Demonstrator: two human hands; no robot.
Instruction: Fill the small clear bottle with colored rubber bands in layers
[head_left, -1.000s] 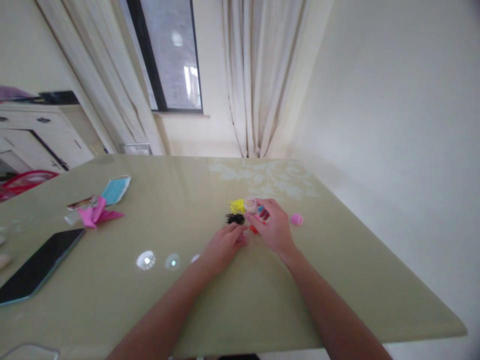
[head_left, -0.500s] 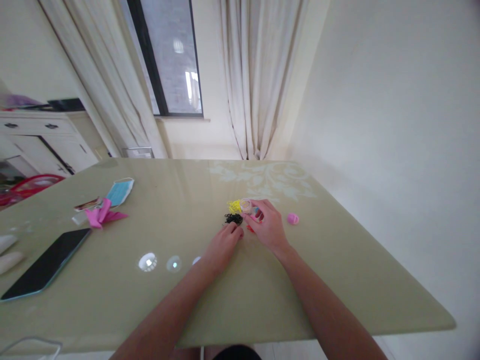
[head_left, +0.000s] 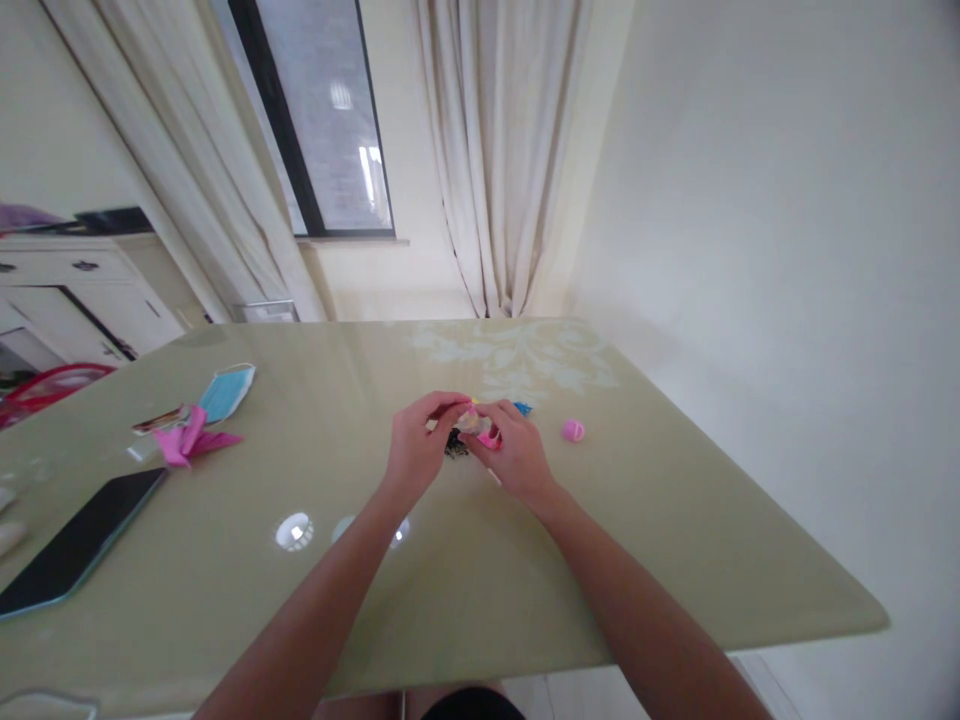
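Note:
My right hand grips a small clear round container between thumb and fingers, tilted above the table. At its mouth, my left hand is closed in a pinch, with a bit of pink at the fingertips that looks like small rubber bands. Beneath the hands lies a pile of small black rubber bands. Something bright pink shows by the right fingers. Blue bands peek out behind the right hand, while the yellow and red piles are mostly hidden. A pink round lid rests to the right.
On the glossy table, a pink folded paper shape, a blue face mask and a dark tablet or phone lie at left. A wall runs along the right side. Curtains hang beyond the far edge.
My left hand has risen from the piles on the table to the container's mouth, with pink at its fingertips. My right hand has brought the container slightly left.

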